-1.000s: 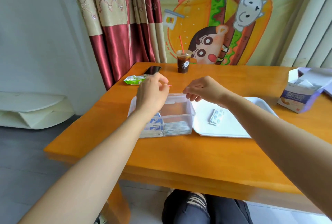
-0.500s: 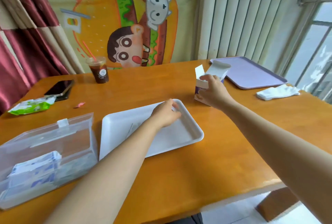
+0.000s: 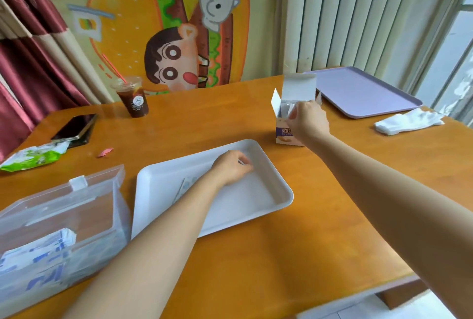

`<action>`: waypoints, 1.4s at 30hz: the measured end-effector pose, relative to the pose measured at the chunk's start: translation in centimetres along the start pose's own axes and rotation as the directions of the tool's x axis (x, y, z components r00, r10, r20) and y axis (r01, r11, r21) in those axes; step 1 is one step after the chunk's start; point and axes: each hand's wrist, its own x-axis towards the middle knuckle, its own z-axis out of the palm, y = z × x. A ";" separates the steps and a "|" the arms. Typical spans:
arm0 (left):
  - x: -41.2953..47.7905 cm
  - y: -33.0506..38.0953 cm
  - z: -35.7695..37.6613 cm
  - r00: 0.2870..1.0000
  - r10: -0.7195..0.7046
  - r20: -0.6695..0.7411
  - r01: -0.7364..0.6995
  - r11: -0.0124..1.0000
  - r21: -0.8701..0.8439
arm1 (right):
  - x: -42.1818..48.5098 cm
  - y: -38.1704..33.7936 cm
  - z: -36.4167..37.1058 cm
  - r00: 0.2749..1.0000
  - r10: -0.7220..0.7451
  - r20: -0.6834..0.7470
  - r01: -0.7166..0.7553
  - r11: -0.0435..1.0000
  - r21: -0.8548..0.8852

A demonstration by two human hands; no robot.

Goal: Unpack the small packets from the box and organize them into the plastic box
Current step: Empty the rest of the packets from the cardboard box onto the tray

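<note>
Several packets (image 3: pixel 38 249) in clear plastic box (image 3: pixel 76 206), near left on desk (image 3: pixel 307 229); one packet (image 3: pixel 185 185) on white tray (image 3: pixel 268 198); left hand (image 3: pixel 230 167) on tray, fingers curled, grasp indeterminate; beyond, right hand (image 3: pixel 307 121) at open cardboard box (image 3: pixel 282 137) top, fingers curled inside, grip hidden.

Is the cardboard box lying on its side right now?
No, the cardboard box stands upright on the table with its top flaps open, the right hand at its opening.
</note>
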 end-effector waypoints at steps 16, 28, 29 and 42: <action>-3.2 -3.1 -4.6 0.988 -0.023 -0.156 -0.118 0.547 -0.829 | -5.7 -6.3 -2.0 0.936 -0.292 0.195 -0.042 0.457 0.889; -8.5 -4.0 -7.9 0.956 -0.172 -0.237 -0.119 0.511 -0.851 | -10.0 -8.2 0.6 0.795 -0.205 0.570 -0.449 0.433 0.782; -8.7 -3.8 -7.7 0.954 -0.175 -0.242 -0.117 0.525 -0.843 | -10.2 -7.8 0.8 0.778 -0.203 0.595 -0.484 0.411 0.773; -9.4 -3.2 -7.6 0.946 -0.180 -0.270 -0.107 0.613 -0.783 | -10.3 -6.7 2.5 0.717 -0.190 0.671 -0.573 0.388 0.722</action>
